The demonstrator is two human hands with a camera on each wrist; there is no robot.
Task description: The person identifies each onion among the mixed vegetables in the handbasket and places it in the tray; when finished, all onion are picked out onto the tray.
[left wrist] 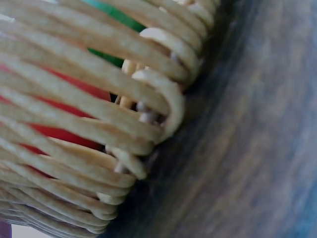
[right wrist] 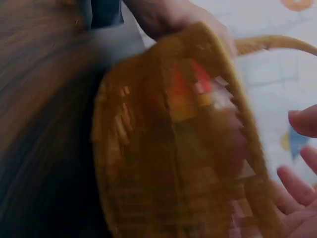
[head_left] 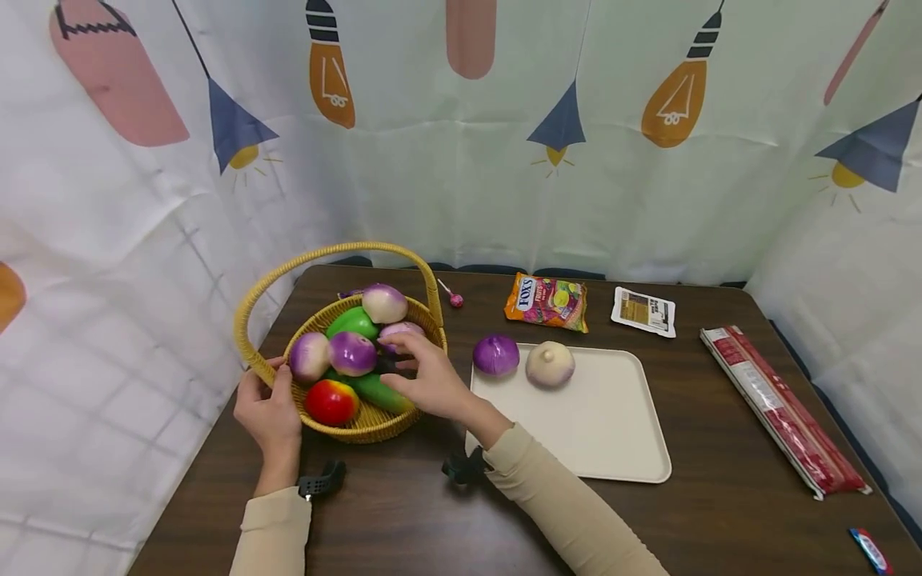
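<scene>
Dark wood counter (head_left: pixel 403 512) fills the lower part of the head view, closed in by a white curtain (head_left: pixel 446 184) printed with bulbs and lamps.

Nearest are two beige sleeves with black wrist mounts. Left hand (head_left: pixel 270 412) grips the near left rim of the basket (head_left: pixel 363 428), thumb over the edge and fingers curled on the outer wall. The left wrist view shows only the woven wall (left wrist: pixel 99 134) close up, with red and green showing through the gaps. Right hand (head_left: pixel 430 382) reaches over the basket's right rim, fingers spread and loosely bent above the vegetables; its grip is wide and holds nothing. In the blurred right wrist view the fingertips (right wrist: pixel 297 186) are apart, beside the basket wall.

Inside the basket lie a red apple (head_left: pixel 331 402) at the front, a green cucumber (head_left: pixel 374 390) beside it, two purple-white turnips (head_left: pixel 310 356) (head_left: pixel 351 353), a green pepper (head_left: pixel 351 322), and another turnip (head_left: pixel 384 303) at the back. One more (head_left: pixel 400 330) sits just beyond the right fingers.

Right of the basket is a cream tray (head_left: pixel 598 424), carrying a purple onion (head_left: pixel 495 354) and a pale garlic (head_left: pixel 550 364) at its far edge, just beside each other.

Farther back lie a lollipop (head_left: pixel 454 298), a candy bag (head_left: pixel 547 302) and a white packet (head_left: pixel 643 311). A long red pack (head_left: pixel 781 408) lies along the right side, and a small wrapper (head_left: pixel 870 550) near the right corner.
</scene>
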